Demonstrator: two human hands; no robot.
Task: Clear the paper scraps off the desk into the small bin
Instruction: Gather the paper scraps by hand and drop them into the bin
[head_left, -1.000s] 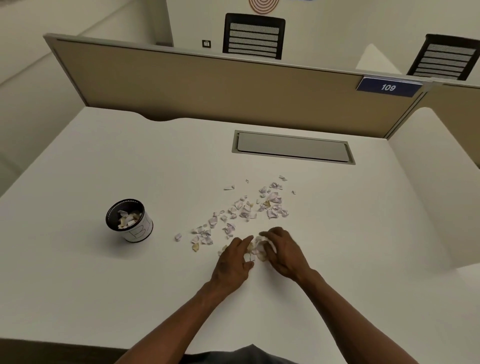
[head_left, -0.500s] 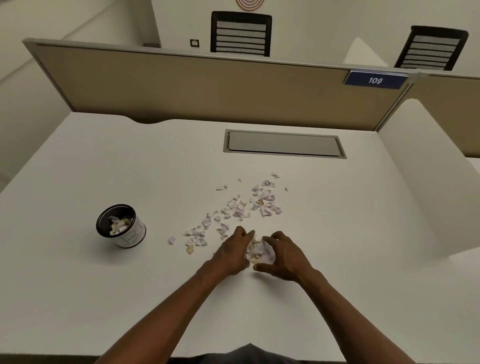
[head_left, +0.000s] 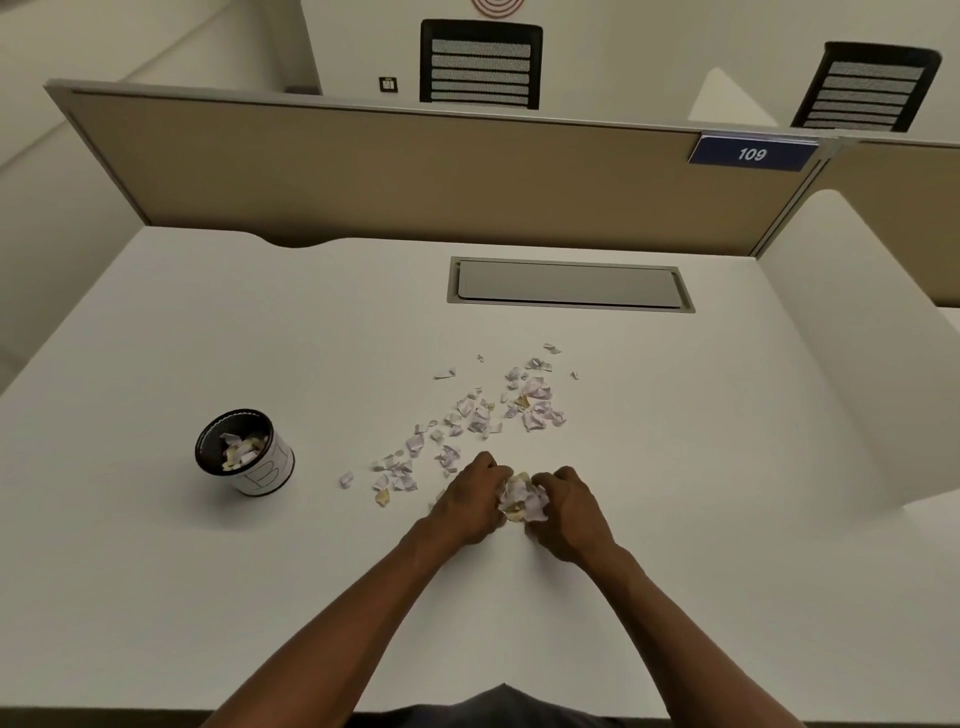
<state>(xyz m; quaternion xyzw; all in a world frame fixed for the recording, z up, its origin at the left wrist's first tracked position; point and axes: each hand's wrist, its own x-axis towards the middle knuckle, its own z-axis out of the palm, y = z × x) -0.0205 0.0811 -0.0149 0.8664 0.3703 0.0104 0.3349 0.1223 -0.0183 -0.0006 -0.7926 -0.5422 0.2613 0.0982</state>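
**Gathering a handful of scraps for the bin**

Cupping both hands around one clump, you have the left hand (head_left: 470, 501) and right hand (head_left: 566, 512) facing each other near the front edge of the worktop (head_left: 208, 597), a little right of its middle. The fingers of both are curled inward and press a wad (head_left: 522, 501) of pale scraps between them. The rest of the scraps (head_left: 483, 415) trail from just beside your left hand toward the far right, short of the grey hatch (head_left: 569, 286). The bin (head_left: 244, 452) stands well apart toward the left edge, upright, with some paper already inside.

To do this step well, squeeze the wad firmly from both sides before lifting; loose bits this light will likely slip out underneath. Slide your fingertips under the pile rather than only pinching its flanks. Carry it low across the worktop and let go only once both hands are over the bin's mouth, since that opening looks narrow next to the handful. Judging by what lies on the worktop, several more handfuls remain.

Your fingertips are hidden behind the wad and your knuckles, so whether they reach beneath it cannot be told. A few scraps may lie under your left palm, unseen. The marking on the bin's side is hard to read, and the front edge is partly covered by your forearms and clothing.
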